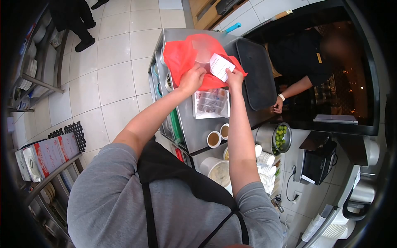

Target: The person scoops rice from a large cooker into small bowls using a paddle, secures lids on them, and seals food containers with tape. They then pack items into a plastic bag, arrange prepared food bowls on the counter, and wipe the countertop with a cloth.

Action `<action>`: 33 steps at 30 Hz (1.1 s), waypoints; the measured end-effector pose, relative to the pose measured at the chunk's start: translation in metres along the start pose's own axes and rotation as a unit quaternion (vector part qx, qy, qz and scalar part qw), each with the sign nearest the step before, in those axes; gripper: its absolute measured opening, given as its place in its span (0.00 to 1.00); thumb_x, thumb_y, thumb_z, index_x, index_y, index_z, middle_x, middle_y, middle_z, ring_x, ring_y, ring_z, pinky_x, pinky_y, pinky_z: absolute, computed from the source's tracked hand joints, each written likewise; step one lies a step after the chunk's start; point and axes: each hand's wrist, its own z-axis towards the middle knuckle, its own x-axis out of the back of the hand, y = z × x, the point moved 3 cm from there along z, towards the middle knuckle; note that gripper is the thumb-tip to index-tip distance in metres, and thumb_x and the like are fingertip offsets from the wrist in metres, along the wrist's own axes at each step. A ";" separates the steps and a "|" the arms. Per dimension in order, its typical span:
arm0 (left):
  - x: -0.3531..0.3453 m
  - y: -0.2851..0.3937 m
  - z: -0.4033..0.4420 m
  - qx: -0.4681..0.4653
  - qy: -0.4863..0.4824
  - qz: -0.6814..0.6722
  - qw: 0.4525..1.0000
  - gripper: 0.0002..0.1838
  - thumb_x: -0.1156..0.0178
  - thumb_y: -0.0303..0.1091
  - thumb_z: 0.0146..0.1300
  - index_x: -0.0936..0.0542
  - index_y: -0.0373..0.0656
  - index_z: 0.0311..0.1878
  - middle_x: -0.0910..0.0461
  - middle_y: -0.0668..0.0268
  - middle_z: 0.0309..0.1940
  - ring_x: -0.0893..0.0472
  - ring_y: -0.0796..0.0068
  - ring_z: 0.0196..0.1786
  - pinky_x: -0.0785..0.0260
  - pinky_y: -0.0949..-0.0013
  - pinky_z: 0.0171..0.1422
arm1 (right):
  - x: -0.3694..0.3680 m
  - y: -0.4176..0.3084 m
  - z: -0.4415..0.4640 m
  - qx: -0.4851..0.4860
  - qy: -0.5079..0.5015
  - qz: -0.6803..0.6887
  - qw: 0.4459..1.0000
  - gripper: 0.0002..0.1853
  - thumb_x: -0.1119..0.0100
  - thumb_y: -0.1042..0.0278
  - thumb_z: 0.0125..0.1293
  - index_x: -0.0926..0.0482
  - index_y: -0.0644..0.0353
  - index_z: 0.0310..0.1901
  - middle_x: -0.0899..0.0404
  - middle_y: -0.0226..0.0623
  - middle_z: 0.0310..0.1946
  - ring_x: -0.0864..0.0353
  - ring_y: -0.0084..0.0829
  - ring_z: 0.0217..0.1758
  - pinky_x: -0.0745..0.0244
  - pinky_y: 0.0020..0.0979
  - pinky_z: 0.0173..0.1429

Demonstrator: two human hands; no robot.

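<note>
A red plastic bag [180, 53] lies opened out on the steel counter [198, 136]. My left hand [192, 79] is closed at its near edge, fingertips pinching the bag. My right hand [234, 78] grips a white printed paper slip [222, 67] between thumb and fingers, over the bag's right side. Behind the slip, a translucent round container [202, 50] shows within the bag. Just below my hands sits a white box [201, 114] with clear plastic packaging [214, 101] on top. Two cups of brown sauce, one nearer [213, 139] and one farther [224, 131], stand closer to me.
To the right lies a black tray [257, 76]. Beyond it, a person's hand [278, 105] rests at the pass-through opening. A metal pot of green limes [281, 138], stacked white cups [266, 169] and a white tub [216, 170] stand nearby. Shelves [43, 80] line the left.
</note>
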 end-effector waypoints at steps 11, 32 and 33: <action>-0.001 -0.001 0.000 0.013 -0.008 -0.006 1.000 0.03 0.45 0.26 0.53 0.24 0.39 0.32 0.29 0.62 0.32 0.24 0.59 0.34 0.31 0.62 0.37 | -0.001 0.001 0.000 -0.004 0.000 -0.017 1.000 0.12 0.44 0.71 0.57 0.22 0.71 0.39 0.20 0.41 0.30 0.21 0.27 0.32 0.28 0.27 0.37; 0.033 0.038 -0.004 -0.136 -0.040 -0.069 0.987 0.09 0.43 0.32 0.57 0.24 0.34 0.34 0.27 0.61 0.28 0.28 0.67 0.34 0.36 0.66 0.40 | 0.177 -0.033 -0.242 0.139 0.006 0.007 0.990 0.12 0.43 0.65 0.58 0.22 0.62 0.40 0.20 0.38 0.36 0.21 0.27 0.37 0.28 0.25 0.42; 0.032 0.051 -0.001 -0.147 -0.046 -0.075 0.985 0.09 0.43 0.32 0.57 0.24 0.34 0.34 0.27 0.61 0.28 0.28 0.67 0.34 0.36 0.66 0.40 | 0.192 -0.026 -0.262 0.121 0.028 0.020 0.992 0.12 0.43 0.66 0.58 0.23 0.62 0.41 0.20 0.37 0.37 0.21 0.26 0.39 0.28 0.25 0.43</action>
